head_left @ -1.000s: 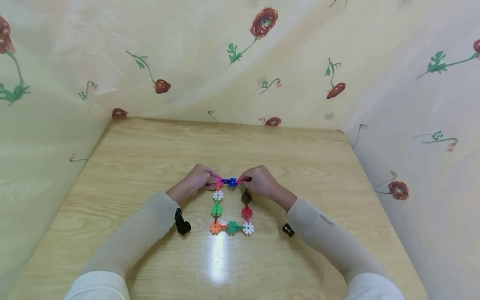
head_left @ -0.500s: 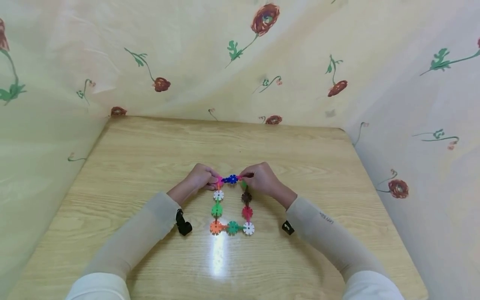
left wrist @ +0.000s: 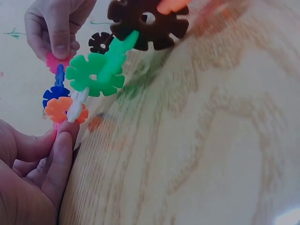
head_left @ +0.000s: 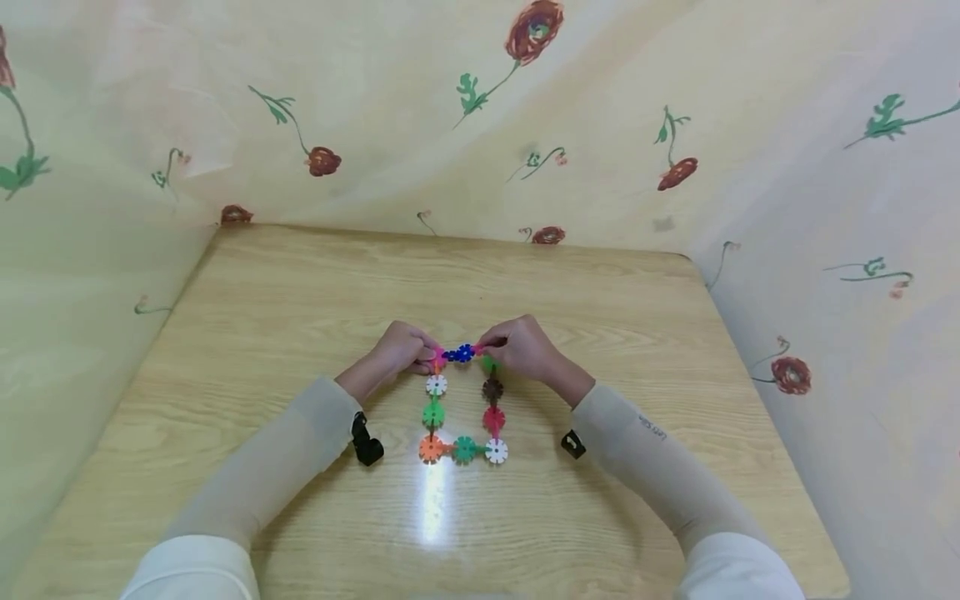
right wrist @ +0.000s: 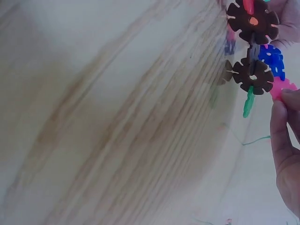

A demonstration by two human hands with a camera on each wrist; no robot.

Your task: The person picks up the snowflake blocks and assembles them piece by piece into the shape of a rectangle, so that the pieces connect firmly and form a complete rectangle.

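A chain of notched plastic discs in several colours, linked edge to edge, outlines a rectangle between the hands. My left hand (head_left: 401, 348) pinches a pink disc (head_left: 439, 359) at the far left corner. From it the far side runs through blue discs (head_left: 465, 353) to another pink disc (right wrist: 282, 87). My right hand (head_left: 525, 346) pinches that second pink disc between thumb and fingers. Close beside the right fingers, a green disc (right wrist: 248, 102) sticks out from a brown disc (right wrist: 253, 76). In the right wrist view a gap shows between this green disc and the pink one.
On the near side of the chain lie an orange disc (head_left: 431, 450), a green disc (head_left: 464, 450) and a white disc (head_left: 497, 451). The wooden table (head_left: 600, 517) meets flower-patterned cloth (head_left: 390, 100) at its back and sides. Black straps (head_left: 367, 446) hang by both wrists.
My right hand has moved slightly away and up, bringing the pink and blue discs along. More of the green disc shows beneath it. My left hand keeps its pinch.
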